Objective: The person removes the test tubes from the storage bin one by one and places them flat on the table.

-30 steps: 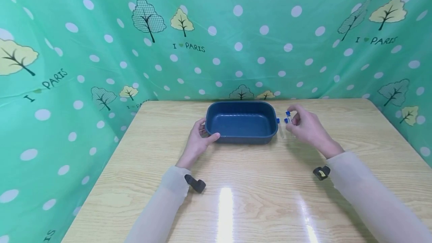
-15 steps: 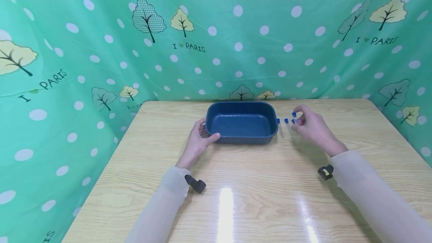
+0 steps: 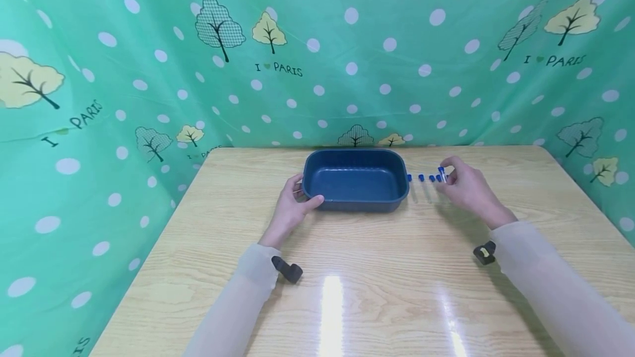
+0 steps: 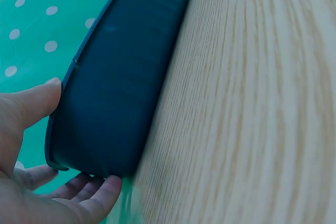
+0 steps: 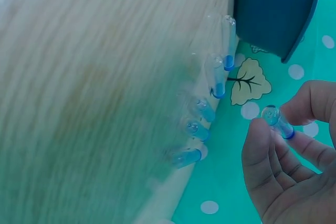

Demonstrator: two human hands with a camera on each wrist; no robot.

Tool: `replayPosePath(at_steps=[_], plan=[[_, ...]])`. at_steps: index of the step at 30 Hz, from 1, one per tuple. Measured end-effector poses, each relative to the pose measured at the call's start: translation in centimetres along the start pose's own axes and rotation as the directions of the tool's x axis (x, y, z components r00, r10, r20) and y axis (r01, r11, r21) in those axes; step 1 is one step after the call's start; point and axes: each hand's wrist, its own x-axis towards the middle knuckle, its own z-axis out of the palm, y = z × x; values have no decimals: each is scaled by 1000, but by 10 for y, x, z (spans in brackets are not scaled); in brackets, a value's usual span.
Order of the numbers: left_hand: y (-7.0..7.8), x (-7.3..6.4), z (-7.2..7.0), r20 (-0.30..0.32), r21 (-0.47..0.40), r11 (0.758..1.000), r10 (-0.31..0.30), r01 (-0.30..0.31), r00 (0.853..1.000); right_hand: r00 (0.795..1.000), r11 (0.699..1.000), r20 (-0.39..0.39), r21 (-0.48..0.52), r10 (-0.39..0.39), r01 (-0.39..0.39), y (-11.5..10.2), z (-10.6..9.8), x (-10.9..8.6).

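A dark blue rectangular plastic basin (image 3: 354,206) stands on the table. My left hand (image 3: 291,207) grips its left end, thumb on the front rim and fingers round the side. To the basin's right, my right hand (image 3: 470,189) pinches a small clear test tube (image 5: 278,122) with a blue cap between thumb and fingers. In the head view this tube stands nearly upright, cap up, overlapping a row of similar tubes. Several of those lie on the table, such as one tube (image 5: 229,40) beside the basin and another tube (image 5: 186,157) at the row's other end.
The table (image 3: 377,269) is light wood, with bright reflections toward its front. A green dotted curtain (image 3: 317,70) with printed trees hangs along its back and left edges. Each wrist carries a black strap, like the left strap (image 3: 288,270).
My right hand has moved to the right along the row with the tube still pinched, uncovering more blue caps on its left. My left hand and the basin have stayed in place.
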Motion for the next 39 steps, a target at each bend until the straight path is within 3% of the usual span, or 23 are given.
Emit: replayPosePath(at_steps=[39], plan=[[-1,1,0,-5,9,1000,-5,5,1000,998,998,58,-48,40,-37,42,-10,9]])
